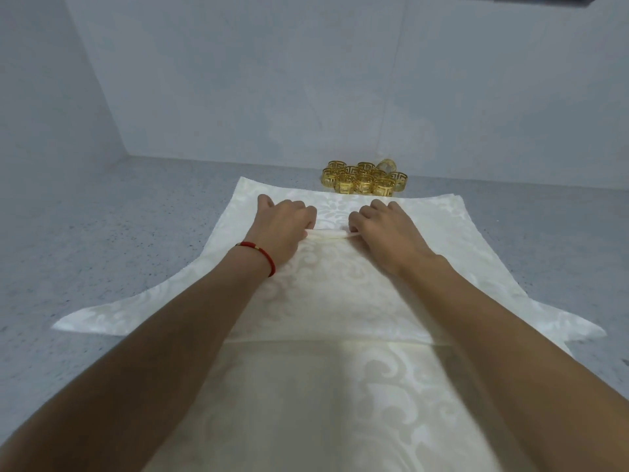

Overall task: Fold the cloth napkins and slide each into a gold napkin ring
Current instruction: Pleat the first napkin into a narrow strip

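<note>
Pinching a narrow fold of the cream damask napkin between them, the left hand and the right hand lie knuckles-up on the cloth, fingers curled and grasping the raised pleat at the middle of the napkin; a red string bracelet circles the left wrist; the napkin lies spread on the grey speckled table, and a cluster of gold napkin rings stands at 12 o'clock, just beyond the cloth's far edge, near the pale wall
</note>
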